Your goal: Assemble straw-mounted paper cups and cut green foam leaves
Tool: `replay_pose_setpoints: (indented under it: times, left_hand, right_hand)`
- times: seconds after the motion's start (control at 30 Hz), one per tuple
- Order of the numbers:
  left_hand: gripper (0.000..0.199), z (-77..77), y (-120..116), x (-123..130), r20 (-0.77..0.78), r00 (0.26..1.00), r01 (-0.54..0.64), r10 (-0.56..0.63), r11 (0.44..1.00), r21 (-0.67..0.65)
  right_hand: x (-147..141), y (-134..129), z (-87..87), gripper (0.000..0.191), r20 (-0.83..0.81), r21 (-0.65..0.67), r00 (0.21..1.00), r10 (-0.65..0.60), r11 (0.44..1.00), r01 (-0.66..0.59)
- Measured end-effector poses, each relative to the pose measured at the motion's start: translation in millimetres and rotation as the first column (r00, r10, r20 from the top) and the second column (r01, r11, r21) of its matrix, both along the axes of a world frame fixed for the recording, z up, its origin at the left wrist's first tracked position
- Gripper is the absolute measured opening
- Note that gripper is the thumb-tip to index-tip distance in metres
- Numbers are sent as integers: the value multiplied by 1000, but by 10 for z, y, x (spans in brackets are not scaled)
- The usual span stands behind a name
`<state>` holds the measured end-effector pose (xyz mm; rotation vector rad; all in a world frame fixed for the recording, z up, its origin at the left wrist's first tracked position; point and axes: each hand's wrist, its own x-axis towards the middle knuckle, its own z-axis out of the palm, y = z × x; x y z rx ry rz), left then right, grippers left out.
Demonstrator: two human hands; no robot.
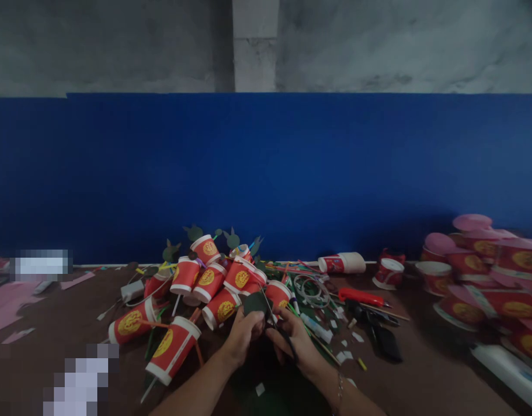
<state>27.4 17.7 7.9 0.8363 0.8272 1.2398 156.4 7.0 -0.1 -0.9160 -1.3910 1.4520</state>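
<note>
Near the middle of the table, my left hand [248, 330] is closed on a dark green piece of paper [254, 303], its thumb lying over the front. My right hand [292, 335] has its fingers in the dark handles of a pair of scissors [271, 309]. The blades point up and away, right beside the paper's edge. Whether they touch the paper I cannot tell. Just beyond both hands lies a heap of red paper cups [242, 276] with yellow emblems, some with straws through them.
A glue gun with a red body [364, 297] lies right of my hands, near a coiled clear tube [311, 289] and a glue bottle [317, 328]. Pink-trimmed cups [474, 263] are piled far right. Pink paper [14, 303] lies left. A blue wall panel [266, 173] stands behind.
</note>
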Motion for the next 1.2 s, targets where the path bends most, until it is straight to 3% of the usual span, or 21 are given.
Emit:
replay_pose_setpoints:
  times: [0.17,0.3,0.77,1.2]
  left_hand:
    - [31,19,-24,62,8,993,-119,120,991,-59]
    - [41,41,-33,88,-21,970,-244,243,961,-132]
    - [37,76,-47,73,-45,970,-244,241,962,-123]
    - [33,65,-30,53,-56,971,-237,232,963,-130]
  right_hand:
    - [-8,16,-41,58,-8,-1,1000,-9,1000,9]
    - [-11,16,-55,59,-26,-11,1000,14,1000,-14]
    - [-40,-12,-5,57,-48,-23,999,-12,1000,11]
    - [-6,5,-43,59,-36,2,997,65,998,-65]
